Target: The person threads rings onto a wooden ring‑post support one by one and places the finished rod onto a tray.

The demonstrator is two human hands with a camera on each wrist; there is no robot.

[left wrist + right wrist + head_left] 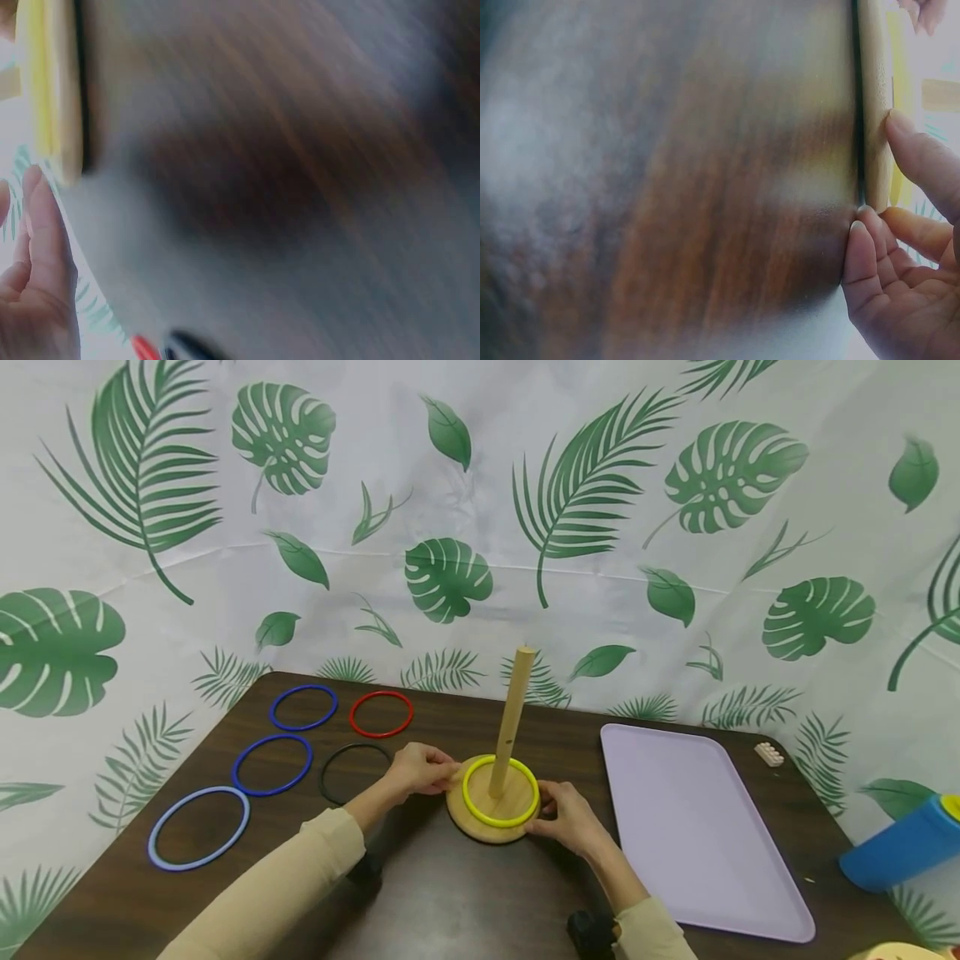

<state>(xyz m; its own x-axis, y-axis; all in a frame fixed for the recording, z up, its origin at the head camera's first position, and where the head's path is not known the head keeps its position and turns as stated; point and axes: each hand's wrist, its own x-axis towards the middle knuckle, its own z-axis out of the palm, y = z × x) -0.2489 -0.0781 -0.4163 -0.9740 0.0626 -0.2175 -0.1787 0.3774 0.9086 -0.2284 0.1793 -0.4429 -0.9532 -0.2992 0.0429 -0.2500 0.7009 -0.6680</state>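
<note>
A wooden peg stand stands upright on the table, its round base [487,834] low and its post [515,718] tall. One yellow ring [468,802] lies flat on the base, around the post. At the base's right edge my right hand [573,818] grips the rim, thumb [919,150] over the wood and fingers bent at its side. My left hand [422,768] is by the left edge of the base. Its fingers [49,240] look mostly straight in the left wrist view, tips right at the rim.
On the left lie two dark blue rings [303,727], a light blue ring [152,846], a red ring [382,737] and a black ring [324,777]. A lilac tray [690,827] lies right, near a small pale block [768,754] and a blue bottle [900,847]. A leaf-print cloth [480,485] hangs behind.
</note>
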